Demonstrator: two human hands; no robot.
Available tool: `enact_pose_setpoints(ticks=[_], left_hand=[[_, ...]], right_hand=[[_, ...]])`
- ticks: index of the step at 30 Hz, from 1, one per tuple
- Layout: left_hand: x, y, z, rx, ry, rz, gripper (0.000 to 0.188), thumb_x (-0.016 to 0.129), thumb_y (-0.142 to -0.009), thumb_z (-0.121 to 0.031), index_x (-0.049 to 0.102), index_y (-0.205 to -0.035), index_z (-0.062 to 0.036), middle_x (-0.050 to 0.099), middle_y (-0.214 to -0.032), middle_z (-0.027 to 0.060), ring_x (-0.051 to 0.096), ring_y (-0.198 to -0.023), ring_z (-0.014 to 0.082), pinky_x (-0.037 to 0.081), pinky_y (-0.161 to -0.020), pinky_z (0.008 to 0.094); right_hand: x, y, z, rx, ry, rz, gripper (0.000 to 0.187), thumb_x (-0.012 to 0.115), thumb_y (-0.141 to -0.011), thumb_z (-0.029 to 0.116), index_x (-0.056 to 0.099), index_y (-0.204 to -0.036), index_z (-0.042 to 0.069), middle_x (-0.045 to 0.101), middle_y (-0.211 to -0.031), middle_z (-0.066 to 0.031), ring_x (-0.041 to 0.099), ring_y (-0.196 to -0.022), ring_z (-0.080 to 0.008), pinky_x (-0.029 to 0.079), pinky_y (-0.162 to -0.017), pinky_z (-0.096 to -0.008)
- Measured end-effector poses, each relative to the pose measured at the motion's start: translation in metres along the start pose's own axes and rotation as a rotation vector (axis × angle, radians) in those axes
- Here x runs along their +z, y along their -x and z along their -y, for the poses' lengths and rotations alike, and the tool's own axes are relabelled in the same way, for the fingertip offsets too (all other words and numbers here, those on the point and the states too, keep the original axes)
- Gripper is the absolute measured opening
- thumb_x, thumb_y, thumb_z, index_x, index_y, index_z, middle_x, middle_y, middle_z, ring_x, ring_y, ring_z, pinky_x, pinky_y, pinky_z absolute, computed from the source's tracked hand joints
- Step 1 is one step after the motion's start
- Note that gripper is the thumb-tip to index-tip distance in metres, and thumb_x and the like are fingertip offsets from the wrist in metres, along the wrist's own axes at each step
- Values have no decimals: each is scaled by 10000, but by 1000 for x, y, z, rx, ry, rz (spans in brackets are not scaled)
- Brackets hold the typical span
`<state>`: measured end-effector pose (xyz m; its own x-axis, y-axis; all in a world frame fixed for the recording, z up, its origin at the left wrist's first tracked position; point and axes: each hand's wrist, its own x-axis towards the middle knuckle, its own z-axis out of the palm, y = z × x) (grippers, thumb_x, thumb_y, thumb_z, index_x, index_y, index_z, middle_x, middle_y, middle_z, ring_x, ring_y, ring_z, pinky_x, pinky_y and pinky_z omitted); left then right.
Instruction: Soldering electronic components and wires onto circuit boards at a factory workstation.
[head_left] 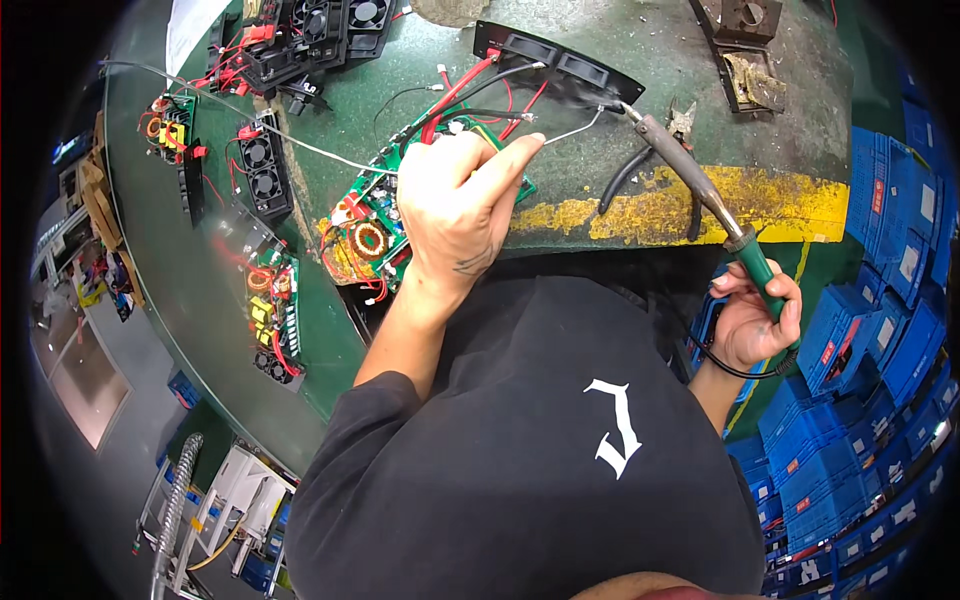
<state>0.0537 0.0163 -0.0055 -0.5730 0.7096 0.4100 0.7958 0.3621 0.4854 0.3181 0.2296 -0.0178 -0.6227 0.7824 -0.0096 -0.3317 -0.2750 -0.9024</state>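
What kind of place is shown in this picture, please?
Probably an electronics assembly or repair workshop: the right hand holds a soldering iron, circuit boards lie on the green work surface, and stacked blue crates stand at the right.

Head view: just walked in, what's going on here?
The person's right hand grips a green-handled metal soldering iron, tip at the lower right of a black rectangular panel. The left hand holds a thin silvery wire in its fingers, its end close to the tip. That hand partly covers a green circuit board.
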Motion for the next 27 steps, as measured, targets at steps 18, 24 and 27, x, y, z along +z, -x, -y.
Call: enact_pose_setpoints(ticks=[18, 24, 27], left_hand=[[8, -8, -8, -14, -44, -12, 280, 794, -764, -67, 805, -1038, -123, 502, -665, 10, 483, -605, 187, 337, -604, 338], [9, -7, -9, -16, -26, -11, 285, 793, -760, -65, 805, -1040, -117, 503, -667, 12, 488, -607, 190, 342, -603, 342], [9, -7, -8, -20, -23, -1, 289, 794, -758, -65, 805, -1042, -117, 503, -668, 14, 494, -610, 189, 344, -603, 342]], right_hand=[[2, -6, -2, 26, 5, 2, 426, 418, -1041, 369, 608, -1028, -12, 666, -996, -321, 723, -699, -377, 608, -536, -418], [-1, -4, 0, 51, 32, 21, 428, 417, -1040, 391, 624, -1044, 17, 671, -1010, -304, 721, -716, -366, 594, -557, -412], [-1, -5, 0, 69, 49, 38, 432, 417, -1039, 411, 643, -1065, 44, 675, -1021, -290, 717, -731, -357, 579, -577, -408]])
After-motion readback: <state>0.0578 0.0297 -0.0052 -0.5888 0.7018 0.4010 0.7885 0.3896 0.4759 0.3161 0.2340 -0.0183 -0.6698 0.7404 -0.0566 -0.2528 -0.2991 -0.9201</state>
